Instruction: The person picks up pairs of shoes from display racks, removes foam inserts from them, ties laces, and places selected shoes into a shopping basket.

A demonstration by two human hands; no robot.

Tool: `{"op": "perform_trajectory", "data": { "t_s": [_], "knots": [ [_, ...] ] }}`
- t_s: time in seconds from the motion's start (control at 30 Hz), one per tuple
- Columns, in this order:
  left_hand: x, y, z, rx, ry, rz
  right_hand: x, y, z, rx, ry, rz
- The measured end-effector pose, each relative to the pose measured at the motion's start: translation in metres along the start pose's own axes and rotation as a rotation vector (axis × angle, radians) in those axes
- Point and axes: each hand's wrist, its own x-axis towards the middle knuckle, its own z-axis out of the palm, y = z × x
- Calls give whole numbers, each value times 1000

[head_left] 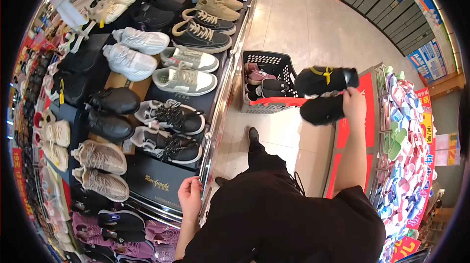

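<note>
My right hand [354, 108] grips a pair of black shoes [320, 111] with a yellow tag [325, 73] tied on. The shoes hang at the right side of a black shopping basket [254, 107] with a red handle [279, 100]. Inside the basket lie pinkish shoes [258, 74] and dark shoes [272, 87]. Low beside the display's metal edge, my left hand [190, 195] is loosely closed, with nothing visible in its fingers. Closest to it are a dark shoe box [156, 184] with gold lettering and black-and-grey sneakers [174, 145].
A long shoe display [215, 101] runs along my left, stacked with several pairs, including white-green sneakers [188, 81]. On the right stands a rack of colourful slippers [399, 135] beside a red panel [352, 140]. Tiled floor [279, 23] stretches ahead toward grey lockers [387, 8].
</note>
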Motion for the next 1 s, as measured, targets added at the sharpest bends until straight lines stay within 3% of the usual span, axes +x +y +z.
{"op": "perform_trajectory", "data": {
  "t_s": [0.13, 0.23, 0.27, 0.4, 0.47, 0.5, 0.57, 0.6, 0.63, 0.73, 0.77, 0.83, 0.9, 0.93, 0.97, 1.0],
  "knots": [
    [40, 9, 56, 85, -9, -4, 83, 22, 53, 35, 122, 42],
    [68, 23, 107, 44, 20, -26, 131, 14, 115, 75, -63, 104],
    [73, 38, 128, 2, 19, -113, 143, 11, 144, 103, -126, 89],
    [90, 36, 169, 57, 6, -74, 158, -10, 266, 157, -288, -20],
    [91, 41, 182, 102, 45, -119, 146, -10, 343, 314, -440, 14],
    [90, 36, 184, 113, 74, -137, 137, -35, 327, 445, -626, 234],
    [86, 37, 189, 123, 113, -172, 114, -30, 376, 453, -883, 245],
    [87, 39, 191, 130, 131, -199, 98, -5, 434, 282, -1010, -41],
    [86, 44, 196, 108, 145, -217, 72, 23, 490, 334, -1054, -206],
    [91, 43, 200, 135, 149, -236, 74, -9, 419, 412, -1148, 209],
    [94, 40, 201, 109, 145, -219, 74, -10, 409, 405, -1150, 205],
    [105, 32, 201, 152, 92, -212, 73, -5, 393, 559, -1083, 142],
    [118, 30, 209, 160, 39, -242, 80, -1, 374, 666, -1187, 34],
    [126, 32, 215, 146, 85, -226, 86, -10, 339, 681, -1210, -65],
    [135, 34, 220, 203, -7, -203, 81, -8, 328, 690, -1139, -275],
    [144, 38, 225, 259, -100, -182, 83, -14, 301, 768, -1203, -365]
  ]
}}
